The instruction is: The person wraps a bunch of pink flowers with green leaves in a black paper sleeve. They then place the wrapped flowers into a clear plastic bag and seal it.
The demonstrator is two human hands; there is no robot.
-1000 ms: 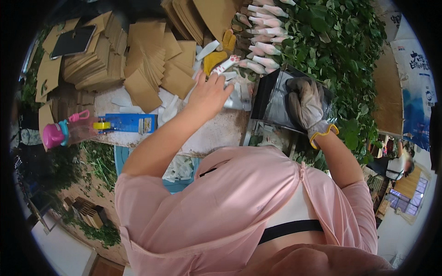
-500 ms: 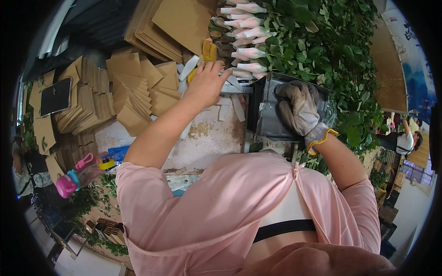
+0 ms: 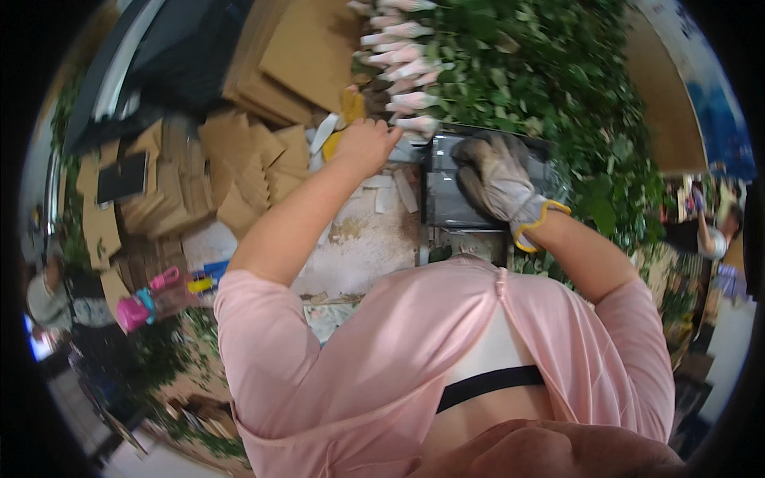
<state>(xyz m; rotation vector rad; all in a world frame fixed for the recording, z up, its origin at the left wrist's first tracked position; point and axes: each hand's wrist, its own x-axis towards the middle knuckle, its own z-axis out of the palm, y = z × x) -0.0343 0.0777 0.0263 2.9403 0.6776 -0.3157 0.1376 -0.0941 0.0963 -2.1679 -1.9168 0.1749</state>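
Note:
My bare left hand point(image 3: 368, 146) reaches over the worktable, its fingers apart and tips partly hidden. Just right of it stands a row of pale pink flower buds in white mesh sleeves point(image 3: 414, 101). A yellow glove-like thing point(image 3: 353, 103) lies beyond the fingers; a white mesh sleeve point(image 3: 323, 131) and a yellow piece point(image 3: 331, 146) lie to their left. My right hand point(image 3: 496, 175), in a grey-white work glove with a yellow cuff edge, lies over a dark tray point(image 3: 454, 217) with shiny clear film. Its fingers are bent together; anything under them is hidden.
Flat brown cardboard pieces point(image 3: 247, 159) are stacked at left, a dark tablet point(image 3: 122, 178) on them. A pink bottle point(image 3: 135, 311) stands near the left edge. Leafy green stems point(image 3: 526, 72) fill the far right. Pale strips point(image 3: 406, 191) lie on the worn table point(image 3: 358, 239). Other people are farther off.
The whole view has shifted slightly, and much of it is blurred. My left hand has moved a little nearer the lowest netted bud. My right hand stays over the tray, its fingers still bent.

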